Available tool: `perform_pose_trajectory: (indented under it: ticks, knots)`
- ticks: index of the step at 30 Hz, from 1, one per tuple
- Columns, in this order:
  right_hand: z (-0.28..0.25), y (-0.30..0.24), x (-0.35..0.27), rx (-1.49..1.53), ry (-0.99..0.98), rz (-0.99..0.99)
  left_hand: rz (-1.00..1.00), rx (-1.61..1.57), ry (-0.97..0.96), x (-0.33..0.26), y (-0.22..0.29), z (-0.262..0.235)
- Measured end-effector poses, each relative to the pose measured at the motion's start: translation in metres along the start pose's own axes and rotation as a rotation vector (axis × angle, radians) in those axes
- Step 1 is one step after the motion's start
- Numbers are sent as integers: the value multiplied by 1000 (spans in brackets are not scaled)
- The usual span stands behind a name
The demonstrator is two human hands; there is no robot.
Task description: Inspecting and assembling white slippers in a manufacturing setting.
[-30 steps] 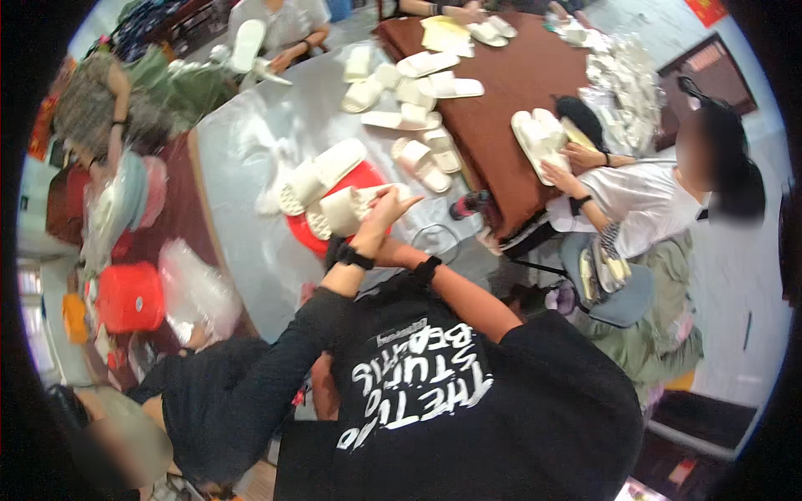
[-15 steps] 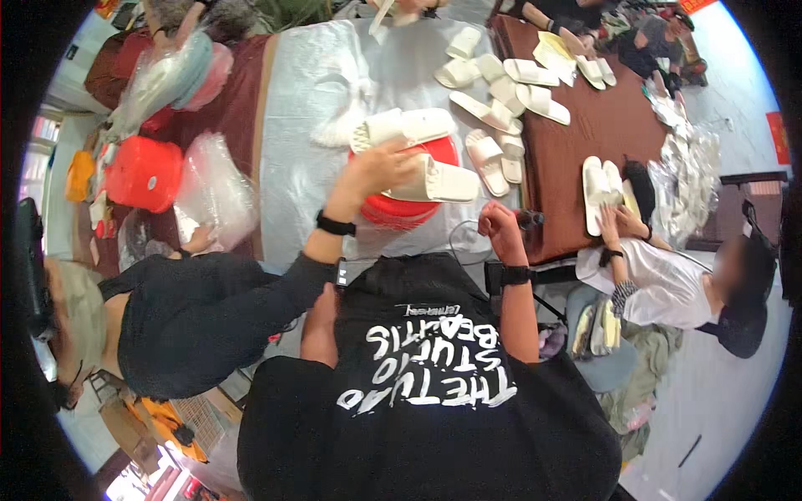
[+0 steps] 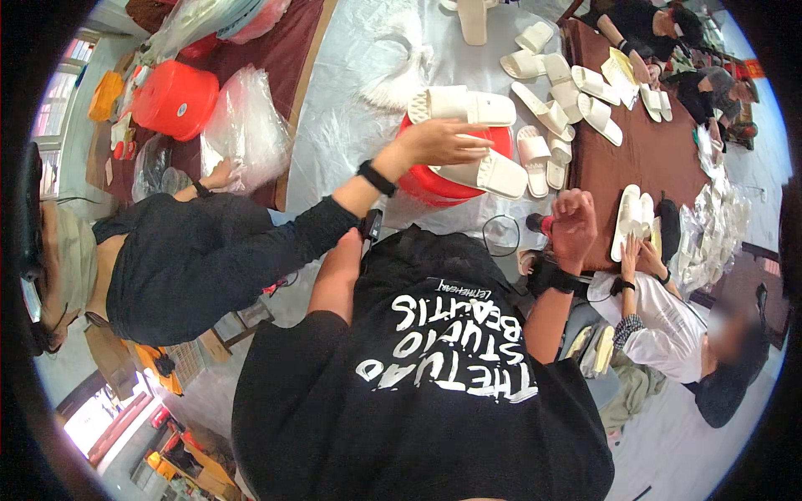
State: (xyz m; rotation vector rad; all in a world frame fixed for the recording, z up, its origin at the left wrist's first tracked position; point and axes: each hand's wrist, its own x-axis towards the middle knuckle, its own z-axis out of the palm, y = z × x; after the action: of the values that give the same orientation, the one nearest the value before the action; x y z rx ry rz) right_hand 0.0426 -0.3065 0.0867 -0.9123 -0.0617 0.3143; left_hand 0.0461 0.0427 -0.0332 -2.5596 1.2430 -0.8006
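My right hand (image 3: 575, 219) is raised with its fingers curled and nothing visible in them. Beside it stands a red-and-black object (image 3: 540, 224) that I cannot identify. My left forearm (image 3: 337, 280) extends toward the table, its hand hidden behind another person's arm. That person's hand (image 3: 443, 144) reaches from the left over cream slippers, fingers stretched out. A far slipper (image 3: 489, 108) and a nearer slipper (image 3: 501, 174) show best; both rest on a round red plastic object (image 3: 443, 190) in front of me.
Several cream slippers (image 3: 547, 117) lie right of the red object. A white fluffy item (image 3: 397, 63) lies beyond on the pale sheet (image 3: 326, 108). Clear plastic bags (image 3: 246, 125) are at left. At right, another person holds a slipper pair (image 3: 633, 215) on the brown table (image 3: 618, 163).
The view has turned, shifting the table's things to the right. My right hand has moved right, farther from the red object. The other person's fingers have straightened above the slippers.
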Motion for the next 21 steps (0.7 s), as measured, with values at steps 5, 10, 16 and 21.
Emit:
perform_pose_trajectory:
  ticks: [5, 10, 16, 21]
  knots:
    - [39, -27, 1, 30, -125, -110, 226, -144, -113, 48, -13, -13]
    - [123, -62, -8, 176, -529, -135, 208, -198, -175, 53, 10, -11]
    - [221, -107, -19, 307, -1207, -156, -753, -391, -390, 34, 12, 13]
    - [246, -125, -37, 204, -1280, -93, 105, 868, -682, 14, 15, 82]
